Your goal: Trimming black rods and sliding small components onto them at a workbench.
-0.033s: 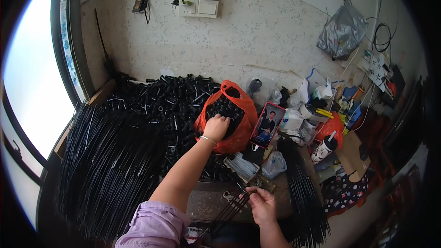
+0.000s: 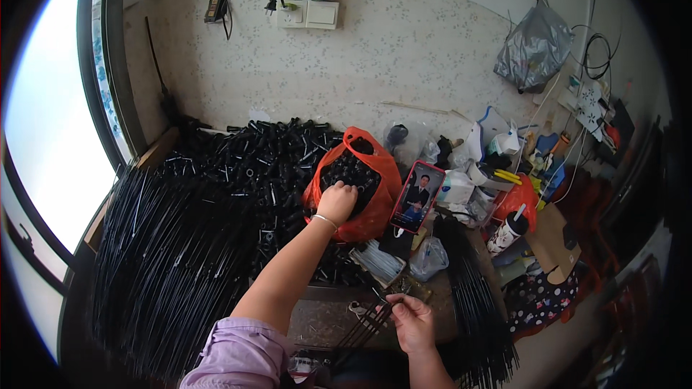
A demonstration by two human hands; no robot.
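My left hand (image 2: 337,202) reaches into an open red plastic bag (image 2: 386,191) filled with small black parts (image 2: 352,169). Its fingers are curled down among the parts, so what they grip, if anything, is hidden. Low in the picture, my right hand (image 2: 414,323) is closed in a pinch around several thin black rods (image 2: 358,329), which slant down to the left. Just beyond that hand is an open box of thin pale sticks (image 2: 382,262).
Black tubular pieces (image 2: 277,151) are heaped behind the bag. Long black rods (image 2: 169,266) spread at left, with another bundle (image 2: 472,295) at right. A red-framed phone (image 2: 418,197) leans beside the bag. Near it are a patterned cup (image 2: 507,235) and a clear plastic bag (image 2: 430,258).
The whole view has shifted very slightly. Both hands keep their places at the red bag and on the rods.
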